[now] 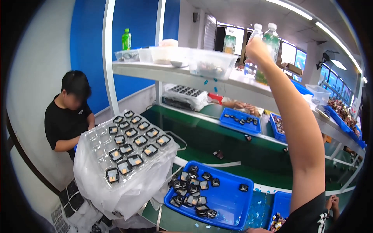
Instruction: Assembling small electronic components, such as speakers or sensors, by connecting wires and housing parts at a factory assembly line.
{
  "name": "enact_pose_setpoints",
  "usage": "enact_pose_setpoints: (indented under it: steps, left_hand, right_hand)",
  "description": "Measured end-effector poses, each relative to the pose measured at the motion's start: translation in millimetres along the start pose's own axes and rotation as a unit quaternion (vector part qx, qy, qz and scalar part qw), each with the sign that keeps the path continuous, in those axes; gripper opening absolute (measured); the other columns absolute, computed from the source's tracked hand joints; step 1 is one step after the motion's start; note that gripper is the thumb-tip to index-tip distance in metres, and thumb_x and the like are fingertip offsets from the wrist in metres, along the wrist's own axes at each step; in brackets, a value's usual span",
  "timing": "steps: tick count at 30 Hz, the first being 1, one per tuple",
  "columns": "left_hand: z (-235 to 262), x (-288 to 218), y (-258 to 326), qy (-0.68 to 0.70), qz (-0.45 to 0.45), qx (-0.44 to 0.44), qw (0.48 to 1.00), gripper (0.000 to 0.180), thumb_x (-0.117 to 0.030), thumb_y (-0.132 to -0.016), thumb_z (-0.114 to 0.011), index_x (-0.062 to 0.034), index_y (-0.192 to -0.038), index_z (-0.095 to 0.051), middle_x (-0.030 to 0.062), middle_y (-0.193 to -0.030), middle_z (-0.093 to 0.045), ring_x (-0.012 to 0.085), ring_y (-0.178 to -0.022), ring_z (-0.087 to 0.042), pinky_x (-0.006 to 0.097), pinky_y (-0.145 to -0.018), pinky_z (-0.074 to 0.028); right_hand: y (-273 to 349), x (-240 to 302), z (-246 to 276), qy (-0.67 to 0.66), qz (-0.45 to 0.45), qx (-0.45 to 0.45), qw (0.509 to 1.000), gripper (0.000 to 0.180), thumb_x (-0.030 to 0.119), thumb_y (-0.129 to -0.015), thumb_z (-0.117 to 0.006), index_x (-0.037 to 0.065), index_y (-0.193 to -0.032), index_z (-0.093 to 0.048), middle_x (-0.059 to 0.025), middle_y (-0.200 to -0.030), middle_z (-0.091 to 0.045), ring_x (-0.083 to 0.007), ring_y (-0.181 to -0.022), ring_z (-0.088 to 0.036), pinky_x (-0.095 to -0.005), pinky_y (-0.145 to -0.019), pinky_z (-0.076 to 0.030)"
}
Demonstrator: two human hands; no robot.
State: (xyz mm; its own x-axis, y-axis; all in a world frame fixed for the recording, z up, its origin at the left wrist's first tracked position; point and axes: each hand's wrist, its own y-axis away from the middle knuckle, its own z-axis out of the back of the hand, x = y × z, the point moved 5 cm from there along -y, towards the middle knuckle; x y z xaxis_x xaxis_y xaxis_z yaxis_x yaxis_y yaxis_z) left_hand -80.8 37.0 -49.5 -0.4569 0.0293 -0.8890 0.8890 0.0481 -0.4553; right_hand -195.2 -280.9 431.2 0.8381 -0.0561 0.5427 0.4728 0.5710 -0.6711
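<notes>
Reaching up w/ my right hand to the clear water bottle on the upper shelf; fingers wrap its side. Nearer me: blue tray of black parts. Left hand not in view.

Green-labelled clear bottles stand on the shelf.

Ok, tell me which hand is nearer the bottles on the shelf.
Right. The right hand is raised to the shelf, right against the bottles; whether it grips one is unclear. The left hand is not in view.
</notes>
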Motion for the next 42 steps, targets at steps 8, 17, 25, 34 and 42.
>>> enact_pose_setpoints:
  steps: [8, 17, 25, 34, 42]
  left_hand:
    - [39.4, -13.2, -22.0, 0.036, 0.140, 0.013, 0.989, 0.042, -0.001, -0.090, -0.051, -0.0051, -0.132, -0.054, 0.0147, -0.129, -0.058, 0.0247, -0.124, -0.054, 0.034, -0.102, -0.045]
    - [66.3, -36.1, -35.6, 0.235, 0.103, -0.110, 0.960, 0.043, 0.007, -0.089, -0.057, -0.0023, -0.131, -0.049, 0.0079, -0.112, -0.058, 0.0107, -0.097, -0.062, 0.023, -0.081, -0.051]
    - [63.6, -30.9, -24.6, 0.178, 0.171, -0.159, 0.956, 0.049, 0.006, -0.089, -0.059, -0.0030, -0.134, -0.042, 0.0120, -0.108, -0.062, 0.0143, -0.095, -0.066, 0.025, -0.080, -0.055]
    - [61.2, -39.0, -28.5, -0.104, 0.117, -0.145, 0.977, 0.054, 0.008, -0.086, -0.062, -0.0043, -0.134, -0.041, 0.0125, -0.109, -0.061, 0.0164, -0.100, -0.065, 0.028, -0.083, -0.057]
    - [58.3, -22.2, -29.2, 0.176, 0.170, -0.147, 0.958, 0.040, 0.008, -0.087, -0.059, -0.0013, -0.125, -0.052, 0.0091, -0.114, -0.059, 0.0145, -0.096, -0.065, 0.026, -0.079, -0.057]
  right_hand:
    - [205.7, -4.9, 18.4, -0.292, 0.184, 0.086, 0.935, 0.015, 0.017, -0.101, -0.048, 0.005, -0.106, -0.052, -0.0058, -0.100, -0.060, -0.0093, -0.081, -0.060, -0.0200, -0.061, -0.049]
    - [401.1, -165.2, 116.4, -0.098, -0.068, 0.071, 0.990, 0.005, 0.001, -0.095, -0.052, 0.000, -0.100, -0.052, -0.0087, -0.098, -0.060, -0.0069, -0.075, -0.056, -0.0192, -0.065, -0.047]
    - [498.9, -205.4, 114.2, -0.085, -0.192, 0.015, 0.978, 0.009, -0.008, -0.087, -0.058, -0.002, -0.093, -0.055, -0.0127, -0.096, -0.060, -0.0148, -0.076, -0.061, -0.0247, -0.064, -0.051]
    - [495.7, -204.9, 86.8, 0.126, 0.043, 0.055, 0.990, 0.029, -0.012, -0.066, -0.066, 0.001, -0.091, -0.060, -0.0126, -0.089, -0.059, -0.0274, -0.075, -0.063, -0.0350, -0.060, -0.052]
    - [504.1, -201.2, 89.9, 0.135, 0.059, -0.011, 0.989, 0.024, -0.011, -0.071, -0.066, 0.000, -0.091, -0.059, -0.0120, -0.086, -0.059, -0.0257, -0.072, -0.063, -0.0326, -0.058, -0.052]
